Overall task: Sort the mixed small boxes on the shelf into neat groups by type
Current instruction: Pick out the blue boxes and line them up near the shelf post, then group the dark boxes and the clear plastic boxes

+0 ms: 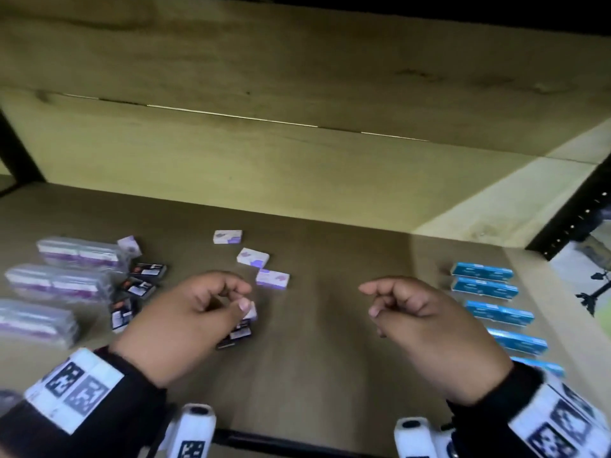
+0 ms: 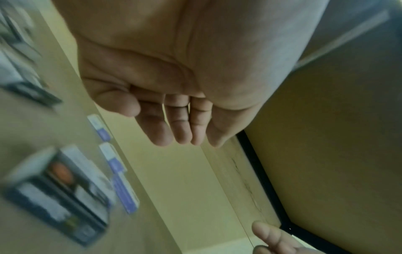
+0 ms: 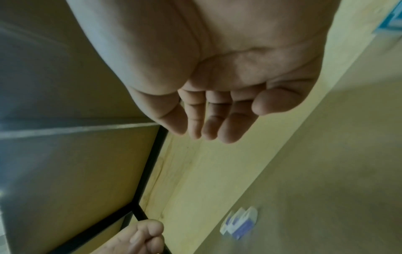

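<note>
1. At the left edge of the head view lie three wrapped packs; just right of them sit dark boxes.
2. The left hand hovers lower centre with its fingers loosely curled and empty; a white-purple box and a dark box lie partly hidden under it.
3. Three more white-purple boxes are scattered mid-frame.
4. The right hand hovers right of centre, loosely curled and empty.
5. Blue boxes already stand in a row at the right.
6. Judged step: gathering the strays. The next move calls for pinching one white-purple box.
</note>
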